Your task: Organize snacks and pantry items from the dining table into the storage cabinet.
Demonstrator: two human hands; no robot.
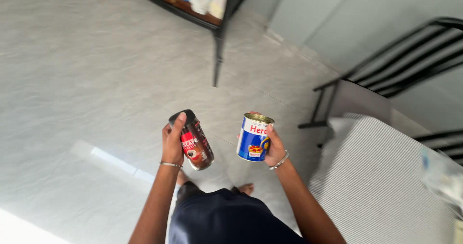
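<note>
**Two hands up, a jar and a can held over open floor**

Left hand [172,145] holds a dark glass jar [194,141] w/ black lid; grip closed round it, thumb up by the lid, fingers behind. Jar tilts, lid end up-left, base down-right. Thin bangle on the left wrist.

Right hand [274,147] holds a blue-and-white can [254,139] w/ metal rim; grip closed on the can's right side, thumb at the top rim, fingers mostly hidden behind. Can leans a bit, top toward upper right. Bracelet on the right wrist.

Jar and can are near each other but apart, clear gap btwn them, both in the air at about the same height in front of the person's body. Neither touches anything but its hand.

Below: pale tiled floor [87,80], wide and open to the left and ahead. Person's bare feet show just under the hands, dark shorts at the bottom edge.

Right side is tighter: striped mattress [381,186] fills the lower right, its near edge close to the right forearm. Black metal frame [386,46] behind it, against the wall. Top centre, well apart from the hands: a dark shelf unit [217,12], one black leg down to the floor, blurred stuff on it.
</note>
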